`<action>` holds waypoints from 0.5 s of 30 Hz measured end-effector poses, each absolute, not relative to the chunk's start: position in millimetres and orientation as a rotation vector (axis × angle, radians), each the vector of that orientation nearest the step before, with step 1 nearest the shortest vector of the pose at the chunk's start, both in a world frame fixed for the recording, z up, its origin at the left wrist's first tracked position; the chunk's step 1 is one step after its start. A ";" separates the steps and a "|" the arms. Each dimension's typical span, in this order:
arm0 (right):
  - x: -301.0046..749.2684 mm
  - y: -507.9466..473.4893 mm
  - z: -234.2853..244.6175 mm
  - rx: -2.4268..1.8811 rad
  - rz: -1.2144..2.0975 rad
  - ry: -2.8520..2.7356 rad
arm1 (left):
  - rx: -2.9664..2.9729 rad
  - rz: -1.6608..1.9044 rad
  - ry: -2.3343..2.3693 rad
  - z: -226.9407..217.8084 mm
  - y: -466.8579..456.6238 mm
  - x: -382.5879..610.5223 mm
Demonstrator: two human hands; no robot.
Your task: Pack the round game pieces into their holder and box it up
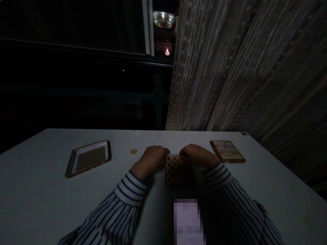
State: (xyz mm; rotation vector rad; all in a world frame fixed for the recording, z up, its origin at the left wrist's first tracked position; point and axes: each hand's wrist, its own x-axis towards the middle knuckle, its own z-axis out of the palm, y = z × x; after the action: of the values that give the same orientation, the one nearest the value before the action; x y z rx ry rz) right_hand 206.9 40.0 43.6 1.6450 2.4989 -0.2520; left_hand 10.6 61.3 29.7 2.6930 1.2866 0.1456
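Note:
A small box of xiangqi pieces (176, 170) sits on the table before me, with round wooden discs in rows and dark characters on them. At the box's far left corner is my left hand (153, 159), its fingers curled in. My right hand (196, 154) bends over the far right side, fingertips pressed together at the top row and covering part of it. What either hand's fingertips grip is hidden in the dim light. One loose xiangqi piece (133, 151) lies left of my left hand.
On the left of the white table (46, 190) lies a shallow rimmed tray or lid (90, 158). A flat printed case (227, 151) lies to the right. A pixelated bright rectangle (189, 221) shows near me. A striped curtain (217, 61) hangs behind the table.

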 end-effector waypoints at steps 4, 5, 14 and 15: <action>206.7 39.6 44.1 1.643 -0.266 2.515 | 2.694 0.130 1.254 33.8 58.5 11.9; 206.8 39.5 44.0 1.649 -0.265 2.523 | 2.690 0.120 1.251 35.0 57.5 12.7; 208.1 39.5 42.1 1.634 -0.237 2.522 | 2.687 0.077 1.222 35.4 52.7 19.3; 208.5 39.9 41.5 1.632 -0.239 2.531 | 2.691 0.072 1.217 34.8 52.7 19.6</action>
State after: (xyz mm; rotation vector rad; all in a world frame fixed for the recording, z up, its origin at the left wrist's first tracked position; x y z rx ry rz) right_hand 208.5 39.9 41.5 1.6323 2.5307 -0.2389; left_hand 19.6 52.7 34.8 2.6911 1.2166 0.0716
